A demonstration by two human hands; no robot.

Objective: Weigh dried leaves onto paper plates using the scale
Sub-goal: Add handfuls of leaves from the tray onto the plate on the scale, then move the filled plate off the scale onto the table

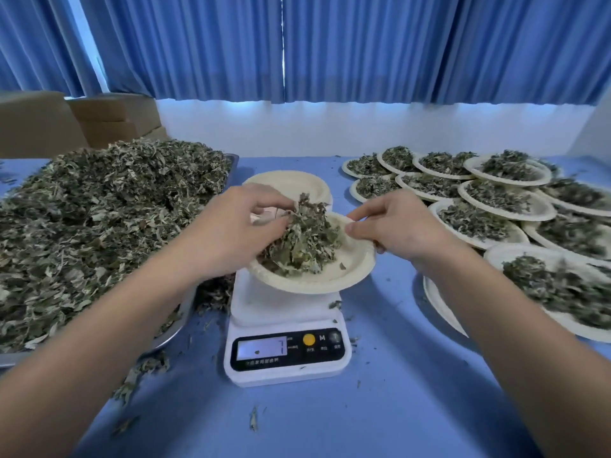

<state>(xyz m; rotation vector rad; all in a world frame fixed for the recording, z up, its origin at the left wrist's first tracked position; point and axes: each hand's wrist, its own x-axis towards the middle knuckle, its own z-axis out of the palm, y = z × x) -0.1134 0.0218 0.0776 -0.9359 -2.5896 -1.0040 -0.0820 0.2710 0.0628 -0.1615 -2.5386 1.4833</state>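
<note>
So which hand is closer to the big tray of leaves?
Left. The left hand, gripping leaves, sits just beside the tray; the right hand is farther off, across the plate.

Two hands work here, the left hand (pixel 231 226) and the right hand (pixel 393 226). Between their fingers sits one paper plate (pixel 350 272) with one pile of dried leaves (pixel 304 239), and below them one scale (pixel 284 345). Just beyond the left fingers is one stack of empty plates (pixel 291 183), its number unclear. Right of the right fingers lie at least eleven filled plates (pixel 506 196), overlapping and blurred. Left of the left fingers is one heaped metal tray (pixel 231 158).
</note>
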